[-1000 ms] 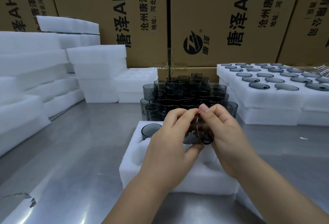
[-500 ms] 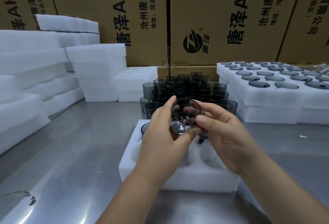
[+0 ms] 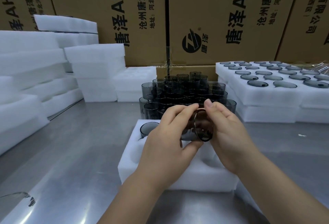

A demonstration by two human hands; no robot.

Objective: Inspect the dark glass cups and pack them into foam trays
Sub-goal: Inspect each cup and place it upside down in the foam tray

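Note:
Both hands hold one dark glass cup [image 3: 202, 129] on its side above the white foam tray [image 3: 178, 175] in front of me. My left hand [image 3: 169, 140] grips it from the left, thumb under and fingers over the top. My right hand [image 3: 229, 134] pinches its rim from the right. One dark cup [image 3: 147, 129] sits in the tray's far-left pocket. Just beyond the tray stands a stacked cluster of dark glass cups [image 3: 185, 92].
Filled foam trays [image 3: 277, 88] are stacked at the right. Plain foam trays [image 3: 96, 61] are piled at the left and back. Printed cardboard boxes [image 3: 222, 18] wall off the rear. The steel table [image 3: 74, 152] spreads to the left, with another glass [image 3: 14, 204] at its near-left edge.
The cup was held edge-on, then lifted and turned with its mouth toward me, and now it is lowered and turned back on its side, rim to the right.

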